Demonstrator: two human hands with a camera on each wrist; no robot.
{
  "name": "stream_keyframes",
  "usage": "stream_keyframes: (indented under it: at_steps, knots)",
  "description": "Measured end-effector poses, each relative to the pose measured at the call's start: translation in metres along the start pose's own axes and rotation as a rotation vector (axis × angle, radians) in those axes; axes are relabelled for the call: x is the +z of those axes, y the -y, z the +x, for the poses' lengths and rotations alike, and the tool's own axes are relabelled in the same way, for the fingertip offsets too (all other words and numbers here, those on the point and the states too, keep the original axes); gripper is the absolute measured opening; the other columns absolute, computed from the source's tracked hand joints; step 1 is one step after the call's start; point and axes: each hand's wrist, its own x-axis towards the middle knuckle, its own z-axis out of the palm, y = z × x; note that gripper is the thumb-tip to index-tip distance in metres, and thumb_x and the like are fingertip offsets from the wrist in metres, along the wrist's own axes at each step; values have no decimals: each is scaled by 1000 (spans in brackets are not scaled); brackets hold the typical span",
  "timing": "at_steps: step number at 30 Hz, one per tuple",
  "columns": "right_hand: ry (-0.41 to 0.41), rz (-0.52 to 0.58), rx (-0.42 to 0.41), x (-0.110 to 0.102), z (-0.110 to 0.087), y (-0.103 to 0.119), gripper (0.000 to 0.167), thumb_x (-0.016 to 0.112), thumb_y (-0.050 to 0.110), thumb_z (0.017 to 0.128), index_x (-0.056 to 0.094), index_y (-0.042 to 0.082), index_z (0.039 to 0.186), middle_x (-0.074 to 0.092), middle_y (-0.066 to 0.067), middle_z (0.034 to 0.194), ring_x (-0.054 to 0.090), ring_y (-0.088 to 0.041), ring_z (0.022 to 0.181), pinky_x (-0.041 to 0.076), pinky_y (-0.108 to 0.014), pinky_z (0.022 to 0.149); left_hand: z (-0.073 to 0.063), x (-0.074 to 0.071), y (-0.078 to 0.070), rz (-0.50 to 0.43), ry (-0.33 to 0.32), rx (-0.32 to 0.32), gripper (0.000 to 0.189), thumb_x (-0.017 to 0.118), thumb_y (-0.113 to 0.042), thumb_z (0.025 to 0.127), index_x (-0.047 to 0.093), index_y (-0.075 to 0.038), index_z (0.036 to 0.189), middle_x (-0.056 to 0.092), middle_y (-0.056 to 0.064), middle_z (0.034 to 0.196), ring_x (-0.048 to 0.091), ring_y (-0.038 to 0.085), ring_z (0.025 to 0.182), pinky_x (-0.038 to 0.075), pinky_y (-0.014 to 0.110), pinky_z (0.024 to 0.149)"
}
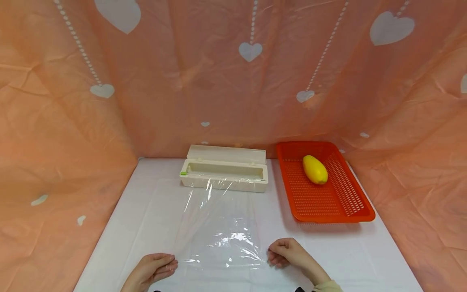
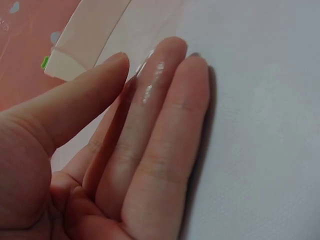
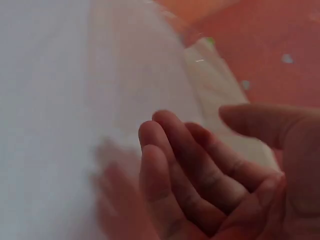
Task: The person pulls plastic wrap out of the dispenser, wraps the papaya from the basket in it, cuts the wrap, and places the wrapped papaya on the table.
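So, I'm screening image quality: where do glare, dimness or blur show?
Head view: well lit, bright glare on the clear film; left wrist: dim, small highlights over the left hand; right wrist: dim, with a blurred reddish patch beside the right hand.

Head view bright | white glare on clear film (image 1: 235,239) | wrist views dim, right one blurred

At two o'clock on the white-covered table (image 1: 153,211) stands a red slotted basket (image 1: 313,202); inside it, toward eleven o'clock, lies a smooth, oblong yellow fruit (image 1: 315,169). A creased orange-pink curtain (image 1: 222,97) runs from nine o'clock through twelve to three, printed with pale hearts (image 1: 250,52), several hanging from dotted lines (image 1: 78,42).
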Motion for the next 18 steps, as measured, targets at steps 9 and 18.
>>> stream_keyframes:
  at_steps: [9,18]
  knots:
    - [35,121,-113,-20,8,34,46,45,22,102,49,-20,120,66,-23,105,62,-36,102,50,-43,91,-2,-4,0,-22,73,18,20,59,-3,94,61,12,107,69,18,98,68,23,91,53,38,86]
    - [-126,594,-145,-12,67,26,51,27,23,106,30,-17,137,41,-34,137,39,-45,128,31,-48,108,-2,-4,0,-69,86,18,23,58,-3,94,57,14,110,68,19,100,68,24,92,52,38,87]
